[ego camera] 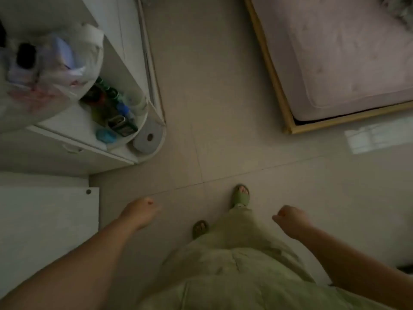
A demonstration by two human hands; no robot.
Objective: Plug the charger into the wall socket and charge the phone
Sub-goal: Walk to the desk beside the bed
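Observation:
I look straight down at a tiled floor in dim light. My left hand (pixel 142 211) hangs over the floor at lower left, fingers curled into a loose fist with nothing in it. My right hand (pixel 290 220) is at lower right, also curled shut and holding nothing. No charger, phone or wall socket shows in this view. My feet in green sandals (pixel 241 195) stand between the hands.
A white shelf unit (pixel 125 151) with bottles and small items stands at the left, a plastic bag (pixel 51 70) on top. A white cabinet (pixel 44 220) is at lower left. A bed with a wooden frame (pixel 288 128) fills the upper right.

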